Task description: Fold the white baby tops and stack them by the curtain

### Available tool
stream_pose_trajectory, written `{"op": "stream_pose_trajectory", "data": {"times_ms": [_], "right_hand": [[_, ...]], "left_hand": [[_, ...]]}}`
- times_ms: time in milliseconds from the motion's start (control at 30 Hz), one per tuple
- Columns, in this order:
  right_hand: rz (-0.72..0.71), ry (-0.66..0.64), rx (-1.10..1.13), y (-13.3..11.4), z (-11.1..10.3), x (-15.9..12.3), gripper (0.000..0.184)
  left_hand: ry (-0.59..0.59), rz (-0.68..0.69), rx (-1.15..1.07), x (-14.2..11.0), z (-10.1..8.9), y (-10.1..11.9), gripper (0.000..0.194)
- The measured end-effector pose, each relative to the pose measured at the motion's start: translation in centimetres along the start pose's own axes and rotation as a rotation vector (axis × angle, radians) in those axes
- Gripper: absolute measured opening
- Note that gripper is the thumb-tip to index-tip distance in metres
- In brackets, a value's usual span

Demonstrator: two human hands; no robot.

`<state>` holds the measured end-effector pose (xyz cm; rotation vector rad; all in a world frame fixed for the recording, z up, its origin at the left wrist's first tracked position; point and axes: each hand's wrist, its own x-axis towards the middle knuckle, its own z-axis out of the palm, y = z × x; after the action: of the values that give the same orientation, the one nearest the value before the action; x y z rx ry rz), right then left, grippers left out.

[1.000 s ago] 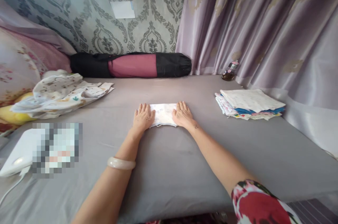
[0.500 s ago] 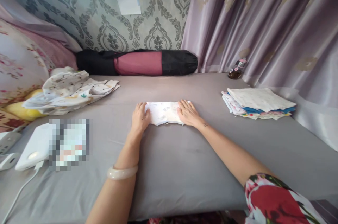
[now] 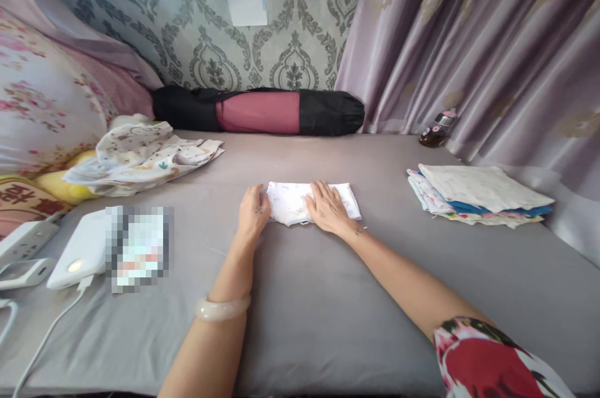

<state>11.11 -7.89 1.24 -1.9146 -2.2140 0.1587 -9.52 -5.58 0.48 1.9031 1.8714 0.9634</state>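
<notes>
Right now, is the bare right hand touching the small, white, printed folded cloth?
Touching. The head view shows the bare right hand lying flat across the white printed cloth, with fabric showing on both sides.

Long black-and-pink bag (image 3: 257,113) is laid along patterned wall (image 3: 162,10) | bottle (image 3: 434,130) is set near curtain (image 3: 403,42) | cable (image 3: 51,329) is plugged into white device (image 3: 84,245)

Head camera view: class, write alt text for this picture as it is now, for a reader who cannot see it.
A person's left hand rests at one end of a small folded white cloth while the right hand lies flat on it, on a grey sheet. A stack of folded cloths lies to the right, a crumpled patterned cloth to the left.
</notes>
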Motion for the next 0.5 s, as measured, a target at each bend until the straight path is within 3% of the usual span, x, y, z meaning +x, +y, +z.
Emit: {"op": "stream_pose_trajectory", "data": {"times_ms": [267,400,500], "right_hand": [[-0.006,-0.048,0.025,0.4,-0.3,0.3,0.058],[0.025,-0.029,0.015,-0.9,-0.7,0.9,0.056],[-0.028,0.015,-0.002,-2.4,-0.4,1.3,0.056]], "left_hand": [[0.015,-0.065,-0.034,0.0,-0.1,0.2,0.039],[0.01,-0.066,-0.043,0.0,-0.1,0.3,0.038],[0.0,-0.088,-0.027,0.1,-0.1,0.2,0.039]]}}
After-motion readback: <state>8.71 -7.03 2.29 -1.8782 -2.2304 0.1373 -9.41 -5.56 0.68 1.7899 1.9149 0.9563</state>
